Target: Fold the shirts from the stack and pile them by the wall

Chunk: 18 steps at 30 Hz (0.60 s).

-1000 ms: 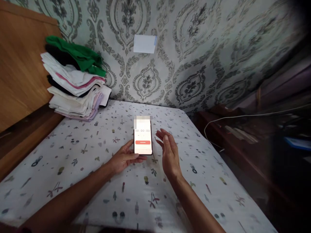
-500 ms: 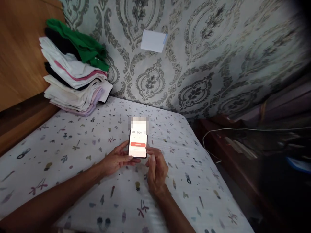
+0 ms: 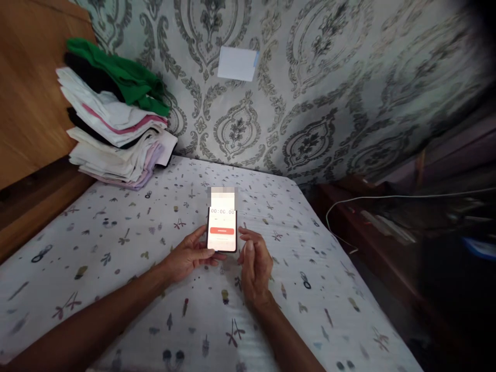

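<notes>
My left hand (image 3: 186, 258) is closed on the lower left edge of a smartphone (image 3: 222, 240), thumb in front and fingers behind. The phone is held upright above the bed, its lit screen showing a row of timer digits and a red-orange button; its top is blurred out. Just right of the phone, my right hand (image 3: 256, 263) is apart from it and holds nothing. Its index finger reaches toward the screen edge, the thumb stands a little away from it, and the other fingers are loosely bent.
A bed (image 3: 155, 320) with a printed white sheet lies under my hands. Folded clothes (image 3: 116, 119) are stacked at the back left against a wooden panel (image 3: 34, 77). A white card (image 3: 237, 64) is on the patterned wall. A cable (image 3: 406, 196) runs over dark furniture at right.
My right index finger has drawn back from the phone's screen to its right. The whole view has shifted slightly; my left hand still holds the phone.
</notes>
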Tool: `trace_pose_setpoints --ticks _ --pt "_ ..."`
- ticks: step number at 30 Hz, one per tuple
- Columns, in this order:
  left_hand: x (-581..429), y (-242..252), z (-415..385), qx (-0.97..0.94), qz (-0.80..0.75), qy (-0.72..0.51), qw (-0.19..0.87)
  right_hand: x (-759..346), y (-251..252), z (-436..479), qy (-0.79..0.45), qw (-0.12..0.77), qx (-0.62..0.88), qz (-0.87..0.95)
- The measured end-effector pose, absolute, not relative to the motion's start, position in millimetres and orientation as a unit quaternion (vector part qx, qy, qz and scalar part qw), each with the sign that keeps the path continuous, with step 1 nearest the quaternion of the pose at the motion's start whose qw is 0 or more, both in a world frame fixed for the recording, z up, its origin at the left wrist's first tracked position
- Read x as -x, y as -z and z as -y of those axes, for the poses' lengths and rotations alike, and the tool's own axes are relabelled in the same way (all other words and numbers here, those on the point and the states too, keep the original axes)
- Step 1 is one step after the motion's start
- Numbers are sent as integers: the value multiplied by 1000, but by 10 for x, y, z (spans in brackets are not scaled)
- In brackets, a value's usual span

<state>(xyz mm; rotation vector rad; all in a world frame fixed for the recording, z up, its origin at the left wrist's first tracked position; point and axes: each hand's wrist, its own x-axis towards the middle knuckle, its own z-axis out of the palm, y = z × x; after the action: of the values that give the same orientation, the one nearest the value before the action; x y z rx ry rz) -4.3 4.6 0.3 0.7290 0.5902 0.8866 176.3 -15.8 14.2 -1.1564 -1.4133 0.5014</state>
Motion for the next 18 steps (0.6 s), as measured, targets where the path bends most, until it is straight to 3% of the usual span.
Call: trace_pose_setpoints --ticks 7,18 --pt "71 21 -87 -339 -277 -429 790 -1774 -171 108 -210 602 527 562" --pt "71 24 -74 -330 -268 -433 794 -1750 -46 56 -383 545 529 526"
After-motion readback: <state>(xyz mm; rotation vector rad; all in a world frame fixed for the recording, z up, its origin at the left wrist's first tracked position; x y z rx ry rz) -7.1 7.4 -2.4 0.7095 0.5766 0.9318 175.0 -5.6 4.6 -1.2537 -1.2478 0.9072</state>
